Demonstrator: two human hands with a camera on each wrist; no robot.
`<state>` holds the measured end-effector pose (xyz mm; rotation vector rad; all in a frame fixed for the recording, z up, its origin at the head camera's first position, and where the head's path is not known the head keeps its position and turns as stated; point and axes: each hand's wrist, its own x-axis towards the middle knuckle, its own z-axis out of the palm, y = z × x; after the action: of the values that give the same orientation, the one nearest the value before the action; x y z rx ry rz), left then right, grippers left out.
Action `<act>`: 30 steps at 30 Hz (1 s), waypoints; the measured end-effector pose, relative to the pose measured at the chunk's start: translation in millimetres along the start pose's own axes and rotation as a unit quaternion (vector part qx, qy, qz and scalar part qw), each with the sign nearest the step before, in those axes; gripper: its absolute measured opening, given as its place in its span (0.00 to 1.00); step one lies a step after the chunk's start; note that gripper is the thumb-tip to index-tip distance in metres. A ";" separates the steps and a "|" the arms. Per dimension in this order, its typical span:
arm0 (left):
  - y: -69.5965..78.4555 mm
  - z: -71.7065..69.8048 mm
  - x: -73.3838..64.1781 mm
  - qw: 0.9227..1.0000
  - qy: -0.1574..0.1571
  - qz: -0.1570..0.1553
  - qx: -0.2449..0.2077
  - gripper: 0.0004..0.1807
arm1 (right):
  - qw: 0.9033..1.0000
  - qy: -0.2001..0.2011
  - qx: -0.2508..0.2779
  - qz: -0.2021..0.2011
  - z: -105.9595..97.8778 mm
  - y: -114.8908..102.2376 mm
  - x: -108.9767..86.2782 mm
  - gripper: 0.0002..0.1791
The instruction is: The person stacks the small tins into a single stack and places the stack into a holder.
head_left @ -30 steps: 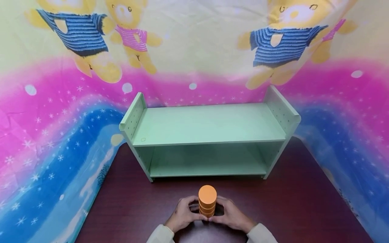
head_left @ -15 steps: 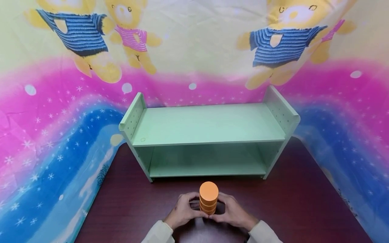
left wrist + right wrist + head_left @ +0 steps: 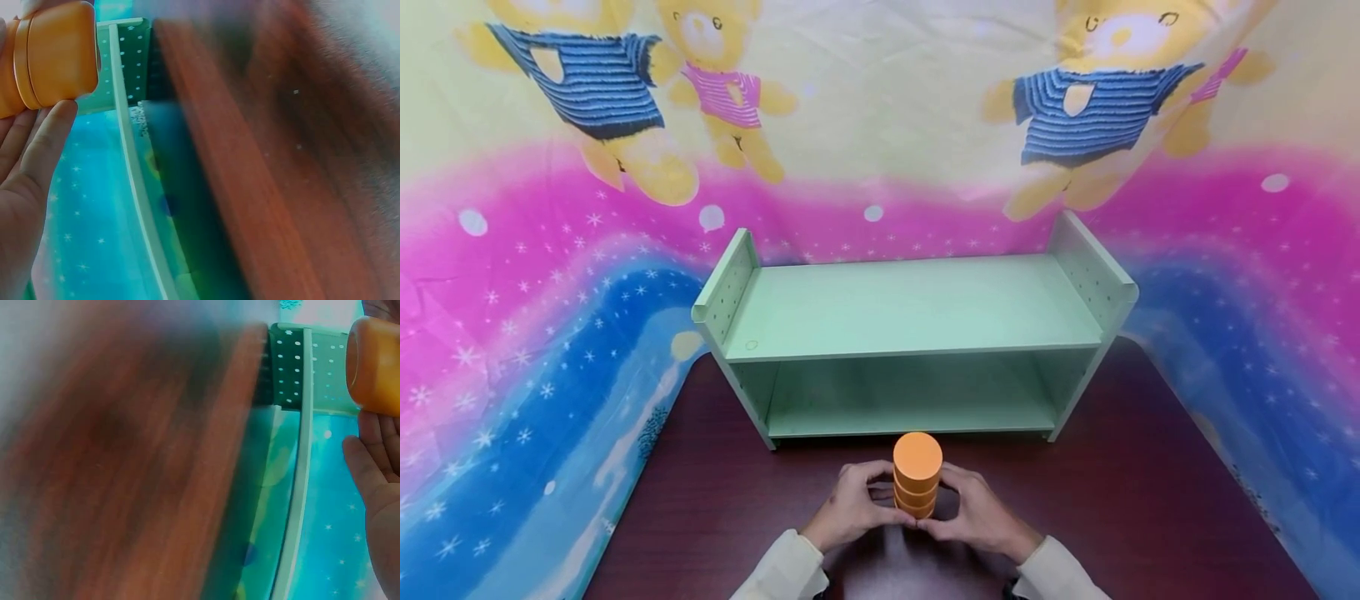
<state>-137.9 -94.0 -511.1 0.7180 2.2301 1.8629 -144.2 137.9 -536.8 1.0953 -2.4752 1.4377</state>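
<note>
An orange cylinder [image 3: 917, 458] with a flat round top and grooves around its side is held upright between both hands in the head view. My left hand [image 3: 853, 507] grips it from the left, thumb at the lower front and fingers at the side. From the right, my right hand [image 3: 979, 513] holds it the same way, the two thumbs almost meeting. In the left wrist view the orange cylinder [image 3: 62, 53] shows a rounded base that looks raised off the table. Only part of the orange cylinder [image 3: 378, 365] shows in the right wrist view.
A pale green two-level shelf [image 3: 910, 308] with raised, perforated side panels stands behind the hands. It rests on a dark red-brown wooden table [image 3: 1150, 492]. A cloth backdrop [image 3: 880, 108] printed with bears surrounds the table at the back and sides.
Both hands have moved the orange cylinder upward in the head view, toward the shelf, and slightly right. It looks a little larger. Their grip on it looks unchanged.
</note>
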 end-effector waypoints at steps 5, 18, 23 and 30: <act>7.4 -3.2 4.1 1.000 -0.002 0.005 0.016 0.27 | 1.000 -0.011 0.010 0.021 -5.5 -6.0 3.9 0.33; 23.4 -10.7 10.8 0.997 -0.008 0.019 0.078 0.28 | 1.000 -0.014 0.008 0.013 -16.4 -15.0 10.4 0.34; 30.7 -12.7 13.7 0.996 -0.014 0.026 0.082 0.29 | 1.000 -0.017 0.009 0.009 -20.4 -19.1 13.9 0.34; 39.2 -15.2 17.3 0.996 -0.014 0.025 0.085 0.29 | 0.999 -0.023 0.026 0.005 -27.4 -22.6 19.6 0.34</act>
<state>-149.0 -95.2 -467.0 0.8299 2.3960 1.6868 -152.4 141.9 -497.2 1.1382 -2.4908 1.5052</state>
